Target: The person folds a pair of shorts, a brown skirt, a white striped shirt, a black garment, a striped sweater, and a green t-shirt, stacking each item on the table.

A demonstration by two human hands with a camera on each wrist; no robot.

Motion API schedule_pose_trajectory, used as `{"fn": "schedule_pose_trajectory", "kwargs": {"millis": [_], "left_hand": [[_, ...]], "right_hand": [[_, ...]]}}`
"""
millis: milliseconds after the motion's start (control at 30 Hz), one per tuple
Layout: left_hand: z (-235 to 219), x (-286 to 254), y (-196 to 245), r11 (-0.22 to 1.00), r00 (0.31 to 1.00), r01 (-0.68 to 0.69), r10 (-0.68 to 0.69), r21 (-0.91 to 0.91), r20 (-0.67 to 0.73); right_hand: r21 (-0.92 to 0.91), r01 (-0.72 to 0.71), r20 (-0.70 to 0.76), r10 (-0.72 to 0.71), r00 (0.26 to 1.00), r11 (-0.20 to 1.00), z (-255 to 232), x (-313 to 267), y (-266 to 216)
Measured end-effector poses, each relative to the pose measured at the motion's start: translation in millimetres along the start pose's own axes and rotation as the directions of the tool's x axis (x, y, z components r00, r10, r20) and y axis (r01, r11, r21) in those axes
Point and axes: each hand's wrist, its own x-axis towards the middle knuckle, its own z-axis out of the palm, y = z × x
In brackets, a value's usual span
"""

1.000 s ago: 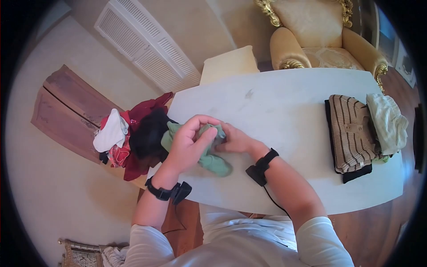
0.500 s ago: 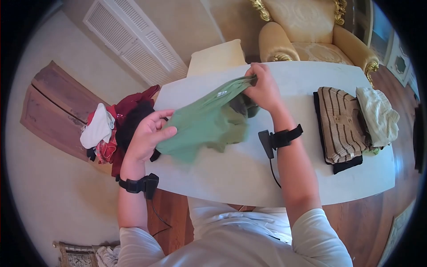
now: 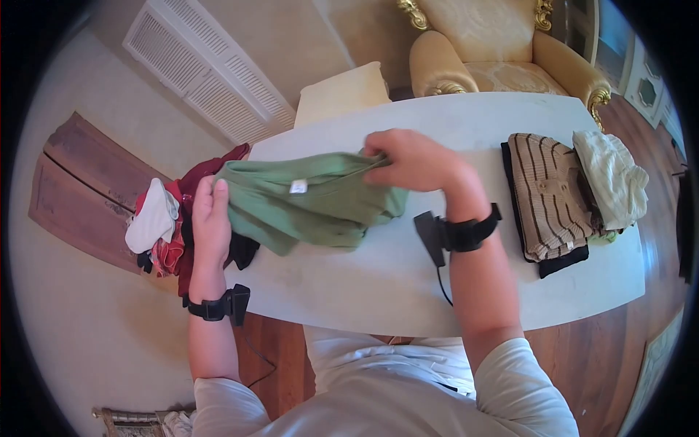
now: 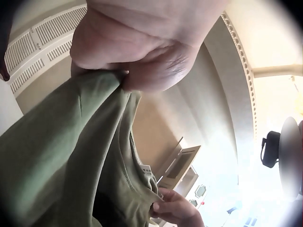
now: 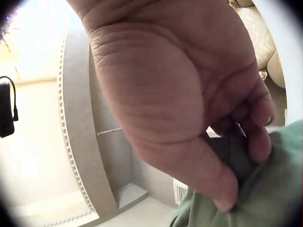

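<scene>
A green garment (image 3: 313, 207) with a white neck label (image 3: 298, 186) hangs stretched between both hands above the table. My left hand (image 3: 211, 222) pinches its left end, thumb uppermost; in the left wrist view the green cloth (image 4: 57, 137) falls in folds from that grip. The right hand (image 3: 419, 162) grips the other end near the neckline, and the right wrist view shows its thumb and fingers (image 5: 227, 191) closed on the fabric.
On the white table (image 3: 349, 291), a striped brown knit (image 3: 550, 197) lies over black cloth at the right, with a white garment (image 3: 611, 178) beside it. Red, black and white clothes (image 3: 154, 218) are heaped at the left. A gold armchair (image 3: 502, 58) stands behind.
The bunched green garment has been opened out and spread sideways between the hands, its label now facing up. The left hand has moved left, the right hand right and away from the body.
</scene>
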Motion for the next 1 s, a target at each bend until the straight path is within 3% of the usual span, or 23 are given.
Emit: {"fn": "schedule_pose_trajectory", "kwargs": {"millis": [67,100,133,167,200,233,267,300,333,367,400,433,467,500,533,567,600,633,700,767,800,933,1000], "left_hand": [[-9,5,-10,0.999,0.996,-0.048,0.048,0.0,-0.072],[-17,8,-14,0.998,0.995,-0.063,0.065,0.017,-0.079],[-22,10,-16,0.996,0.993,-0.079,0.082,0.031,-0.086],[-23,9,-11,0.998,0.996,-0.034,0.038,0.052,-0.086],[-30,9,-11,0.997,0.998,0.032,-0.035,0.072,0.045],[-40,10,-11,0.99,0.978,0.093,-0.11,0.102,0.175],[-41,8,-4,0.978,0.937,0.152,-0.187,0.14,0.295],[-46,5,10,0.945,0.801,0.264,-0.326,0.192,0.502],[-39,-2,31,0.891,0.713,0.4,-0.449,0.215,0.539],[-40,-3,43,0.902,0.723,0.36,-0.432,0.239,0.54],[-41,-2,47,0.911,0.734,0.32,-0.413,0.262,0.539],[-48,4,42,0.94,0.823,0.236,-0.328,0.246,0.464],[-55,12,38,0.959,0.894,0.149,-0.235,0.241,0.382],[-53,17,42,0.958,0.982,0.068,-0.114,0.279,0.153],[-59,28,42,0.957,0.997,-0.062,0.049,0.285,0.052],[-70,42,41,0.934,0.976,-0.191,0.214,0.303,-0.046],[-76,49,41,0.89,0.917,-0.313,0.374,0.331,-0.136],[-67,46,52,0.857,0.865,-0.386,0.465,0.342,-0.187],[-37,36,84,0.774,0.734,-0.513,0.62,0.371,-0.277],[-28,36,87,0.714,0.672,-0.579,0.691,0.395,-0.266],[-23,37,90,0.677,0.634,-0.613,0.729,0.407,-0.258],[-14,32,62,0.749,0.785,-0.511,0.607,0.422,-0.125],[-17,17,52,0.911,0.945,-0.326,0.312,0.252,0.096]], "right_hand": [[-0.01,0.045,0.086,-0.044,0.995,0.999,26,10,-17],[0.041,0.062,0.235,-0.07,0.97,0.997,37,12,-37],[0.093,0.072,0.376,-0.102,0.921,0.993,48,14,-61],[0.194,0.076,0.585,-0.177,0.791,0.978,61,19,-81],[0.336,0.205,0.542,-0.367,0.756,0.919,94,14,-91],[0.431,0.212,0.649,-0.465,0.602,0.877,103,10,-109],[0.58,0.044,0.701,-0.526,0.481,0.813,95,-1,-125],[0.61,0.02,0.708,-0.556,0.436,0.792,88,-2,-130],[0.637,-0.007,0.713,-0.586,0.385,0.771,84,-2,-132],[0.629,-0.033,0.678,-0.528,0.512,0.777,77,-1,-126],[0.622,-0.058,0.632,-0.457,0.626,0.781,63,1,-112],[0.617,-0.083,0.576,-0.377,0.726,0.783,50,4,-98],[0.55,-0.003,0.412,-0.268,0.871,0.835,45,12,-80],[0.208,0.261,-0.146,-0.235,0.961,0.943,61,23,-46],[0.159,0.078,-0.436,-0.001,0.9,0.984,39,20,-52],[0.36,0.048,-0.613,0.197,0.765,0.932,27,23,-51],[0.432,0.309,-0.789,0.189,0.585,0.848,18,26,-48],[0.271,0.436,-0.901,0.066,0.43,0.858,10,27,-51],[0.009,0.48,-0.947,-0.147,0.287,0.877,0,25,-58],[-0.177,0.511,-0.936,-0.305,0.178,0.841,-7,22,-63],[-0.143,0.429,-0.914,-0.285,0.288,0.892,-12,15,-64],[-0.083,0.102,-0.709,-0.131,0.693,0.991,-46,-23,-45],[-0.117,-0.114,-0.487,0.043,0.872,0.987,-69,-51,-46]]}}
